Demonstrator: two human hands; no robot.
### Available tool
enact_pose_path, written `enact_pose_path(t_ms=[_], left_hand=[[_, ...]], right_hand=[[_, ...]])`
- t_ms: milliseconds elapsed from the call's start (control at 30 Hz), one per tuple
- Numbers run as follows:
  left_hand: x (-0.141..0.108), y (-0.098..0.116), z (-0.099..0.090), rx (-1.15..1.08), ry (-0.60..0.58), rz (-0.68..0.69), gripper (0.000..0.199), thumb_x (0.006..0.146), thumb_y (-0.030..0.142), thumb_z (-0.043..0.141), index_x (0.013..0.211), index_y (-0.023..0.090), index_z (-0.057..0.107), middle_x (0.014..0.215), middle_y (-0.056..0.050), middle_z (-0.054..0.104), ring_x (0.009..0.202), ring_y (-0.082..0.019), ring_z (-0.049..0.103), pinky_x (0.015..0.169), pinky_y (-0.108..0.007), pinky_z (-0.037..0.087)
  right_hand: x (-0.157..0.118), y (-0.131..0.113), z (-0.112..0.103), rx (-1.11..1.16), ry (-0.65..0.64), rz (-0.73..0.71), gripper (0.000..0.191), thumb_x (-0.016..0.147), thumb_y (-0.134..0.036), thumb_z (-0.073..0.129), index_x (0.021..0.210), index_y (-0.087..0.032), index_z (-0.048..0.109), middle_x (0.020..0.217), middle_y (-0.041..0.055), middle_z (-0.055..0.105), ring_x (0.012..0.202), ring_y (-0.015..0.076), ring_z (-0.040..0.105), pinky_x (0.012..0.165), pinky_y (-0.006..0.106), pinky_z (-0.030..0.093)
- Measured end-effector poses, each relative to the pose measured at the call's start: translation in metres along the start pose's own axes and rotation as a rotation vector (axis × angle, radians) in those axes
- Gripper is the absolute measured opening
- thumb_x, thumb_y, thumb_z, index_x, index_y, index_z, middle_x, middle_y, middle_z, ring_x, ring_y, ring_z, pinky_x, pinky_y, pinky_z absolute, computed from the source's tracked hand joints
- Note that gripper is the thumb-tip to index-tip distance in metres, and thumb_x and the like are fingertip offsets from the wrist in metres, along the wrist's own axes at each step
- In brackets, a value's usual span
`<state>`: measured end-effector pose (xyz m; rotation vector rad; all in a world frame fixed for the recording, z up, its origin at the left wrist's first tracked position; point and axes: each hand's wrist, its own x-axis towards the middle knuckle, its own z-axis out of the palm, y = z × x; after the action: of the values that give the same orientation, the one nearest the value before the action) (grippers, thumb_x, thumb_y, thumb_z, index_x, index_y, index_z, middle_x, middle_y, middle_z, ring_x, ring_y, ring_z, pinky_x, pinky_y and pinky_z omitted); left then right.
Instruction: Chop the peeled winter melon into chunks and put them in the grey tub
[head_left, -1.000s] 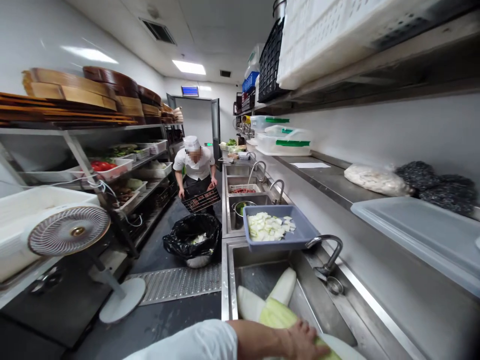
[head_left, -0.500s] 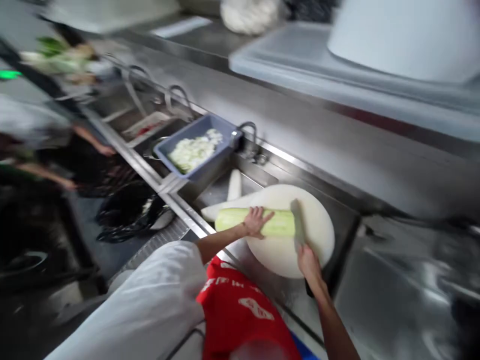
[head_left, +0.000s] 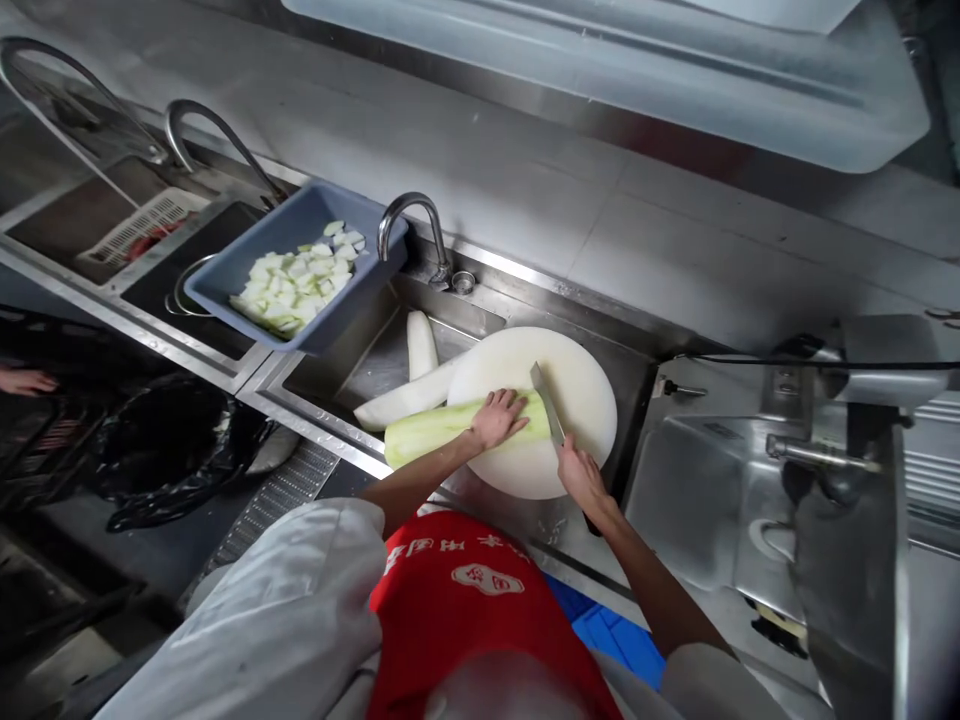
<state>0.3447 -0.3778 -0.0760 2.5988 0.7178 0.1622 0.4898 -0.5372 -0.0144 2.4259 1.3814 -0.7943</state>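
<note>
A long, peeled, pale-green gourd (head_left: 427, 432) lies across a round white cutting board (head_left: 577, 400), its left end jutting past the board's edge. My left hand (head_left: 498, 418) holds it down from above, fingers over its top. At the gourd's right end stands a cleaver (head_left: 546, 400), blade upright and touching or very close to the cut face. Its handle is wrapped in my right hand (head_left: 581, 472). Two whitish peeled lengths, one long (head_left: 405, 397) and one shorter (head_left: 421, 345), rest left of the board, over the sink.
A blue-grey tub (head_left: 300, 345) of cut pale pieces (head_left: 300, 285) sits across the sinks on the left. A curved faucet (head_left: 411, 200) rises behind the board. At lower left are a black-bagged bin (head_left: 172, 450) and another person's hand (head_left: 28, 381). A metal basin (head_left: 682, 500) lies right.
My view has swung right and steadied, so the sinks and tub sit further left and the right-hand basin shows more. Both hands keep their hold on gourd and cleaver.
</note>
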Motion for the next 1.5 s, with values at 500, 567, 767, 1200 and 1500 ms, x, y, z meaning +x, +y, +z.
enact_pose_path(t_ms=[500,567,767,1200,1500], left_hand=[[0.031,0.010,0.018,0.076,0.055,0.167,0.036,0.109,0.032,0.035,0.102,0.019,0.068,0.103,-0.009,0.062,0.101,-0.024,0.050,0.088,-0.039,0.042],[0.031,0.010,0.018,0.080,0.051,0.163,0.034,0.108,0.031,0.037,0.101,0.019,0.068,0.103,-0.008,0.062,0.101,-0.024,0.050,0.088,-0.038,0.041],[0.033,0.010,0.020,0.072,0.066,0.184,0.035,0.109,0.031,0.035,0.104,0.019,0.068,0.102,-0.009,0.061,0.100,-0.024,0.050,0.088,-0.039,0.041],[0.030,0.010,0.018,0.011,0.066,0.180,0.038,0.109,0.029,0.034,0.099,0.016,0.068,0.101,-0.009,0.062,0.097,-0.022,0.052,0.088,-0.036,0.042],[0.030,0.010,0.018,-0.010,0.070,0.184,0.038,0.108,0.028,0.034,0.100,0.017,0.068,0.101,-0.009,0.062,0.097,-0.023,0.051,0.090,-0.037,0.042]], right_hand=[[-0.043,0.006,-0.021,-0.065,0.010,-0.019,0.028,0.109,-0.024,0.030,0.125,-0.012,0.050,0.093,0.0161,0.074,0.089,0.0270,0.074,0.071,0.029,0.043],[-0.049,0.006,-0.025,-0.060,-0.015,-0.022,0.027,0.109,-0.024,0.031,0.123,-0.012,0.050,0.094,0.0166,0.074,0.090,0.0272,0.074,0.071,0.030,0.043],[-0.033,0.001,-0.034,-0.053,-0.046,-0.032,0.026,0.107,-0.020,0.032,0.123,-0.009,0.050,0.101,0.0195,0.073,0.096,0.0269,0.072,0.077,0.030,0.045],[-0.003,-0.005,-0.032,-0.069,0.037,0.006,0.029,0.109,-0.026,0.031,0.123,-0.010,0.051,0.097,0.0166,0.073,0.092,0.0271,0.073,0.075,0.030,0.045],[-0.030,-0.006,-0.046,-0.074,-0.044,-0.033,0.026,0.109,-0.024,0.034,0.120,-0.010,0.052,0.097,0.0176,0.072,0.095,0.0274,0.072,0.076,0.031,0.044]])
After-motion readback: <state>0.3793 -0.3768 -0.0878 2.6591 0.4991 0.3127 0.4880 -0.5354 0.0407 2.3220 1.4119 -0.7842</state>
